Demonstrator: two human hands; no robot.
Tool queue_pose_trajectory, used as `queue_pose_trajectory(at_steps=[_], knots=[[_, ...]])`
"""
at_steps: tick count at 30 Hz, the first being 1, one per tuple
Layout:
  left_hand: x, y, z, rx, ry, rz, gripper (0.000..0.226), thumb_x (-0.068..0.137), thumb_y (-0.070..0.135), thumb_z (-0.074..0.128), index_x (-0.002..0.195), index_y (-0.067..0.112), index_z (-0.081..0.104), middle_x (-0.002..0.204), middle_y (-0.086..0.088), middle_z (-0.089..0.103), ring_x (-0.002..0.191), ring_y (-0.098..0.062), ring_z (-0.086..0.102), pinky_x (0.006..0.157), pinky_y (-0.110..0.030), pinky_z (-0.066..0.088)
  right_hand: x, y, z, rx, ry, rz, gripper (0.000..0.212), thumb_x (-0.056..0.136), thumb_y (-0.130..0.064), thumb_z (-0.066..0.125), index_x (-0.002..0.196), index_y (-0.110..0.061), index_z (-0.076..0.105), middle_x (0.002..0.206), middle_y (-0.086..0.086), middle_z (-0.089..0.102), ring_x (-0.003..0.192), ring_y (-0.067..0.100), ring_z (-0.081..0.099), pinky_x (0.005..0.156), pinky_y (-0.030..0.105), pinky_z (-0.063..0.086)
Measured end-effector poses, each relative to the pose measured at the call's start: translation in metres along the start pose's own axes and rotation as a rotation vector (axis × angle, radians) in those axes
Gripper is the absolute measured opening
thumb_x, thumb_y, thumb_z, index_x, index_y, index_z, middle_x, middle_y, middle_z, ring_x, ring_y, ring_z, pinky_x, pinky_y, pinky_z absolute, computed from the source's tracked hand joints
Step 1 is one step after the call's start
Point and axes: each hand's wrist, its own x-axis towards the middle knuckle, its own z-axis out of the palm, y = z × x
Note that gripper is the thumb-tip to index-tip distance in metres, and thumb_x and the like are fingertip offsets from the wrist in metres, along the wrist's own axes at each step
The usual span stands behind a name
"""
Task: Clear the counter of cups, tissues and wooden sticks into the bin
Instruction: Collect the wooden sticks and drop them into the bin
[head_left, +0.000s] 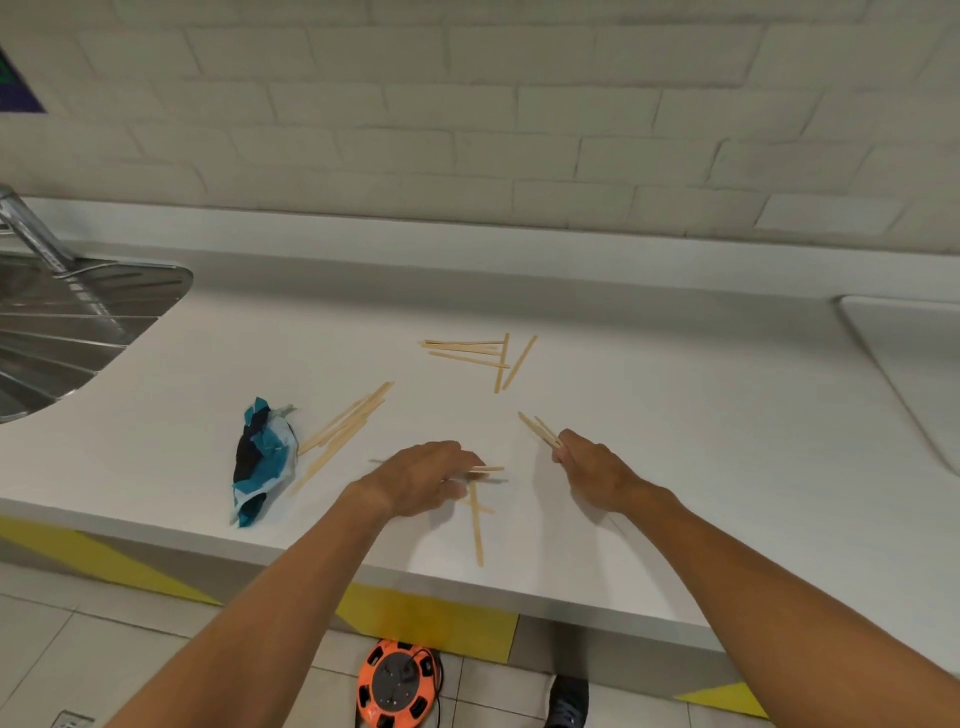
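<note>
The long white counter (675, 467) fills most of what I can see. A ribbed steel sink drainer (67, 332) is set into it, far to the left of the crumpled blue-and-white tissue (262, 460), which lies untouched near the front edge. An orange cable reel (397, 680) sits on the floor, below and to the right of the tissue. Neither cups nor a bin are in sight, so I can't say whether any cups have been dealt with. To the tissue's right the person's left hand (421, 475) is bent low over the counter, fingers and thumb curled in on a flat pale wooden stick (488, 469) that pokes out past the fingertips. A couple of loose sticks (475, 525) lie just beneath it. Further right of the tissue, the right hand (592, 470) has its fingers closed round a few held sticks (540, 431). Just beside the tissue lies a slanting row of sticks (343, 431), and well beyond it, up and to the right, a crossed cluster of sticks (478, 353). I'd judge the clearing midway at best: sticks are being gathered, while both groups and the tissue are yet to be picked up.
</note>
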Motion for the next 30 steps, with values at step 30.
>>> queue_pose_trajectory(at_steps=[30], knots=[[-0.018,-0.035,0.001,-0.137,0.339,-0.592,0.021,0.096,0.011,0.041,0.077,0.006,0.050,0.084,-0.012,0.056,0.072,-0.023,0.054,0.059,-0.031,0.043,-0.007,-0.067,0.054,-0.016,0.041,-0.384,0.020,0.085,-0.040,0.066,0.101,-0.028,0.069,0.083,-0.013,0.056,0.082,0.007,0.054,0.069,0.026,0.040]])
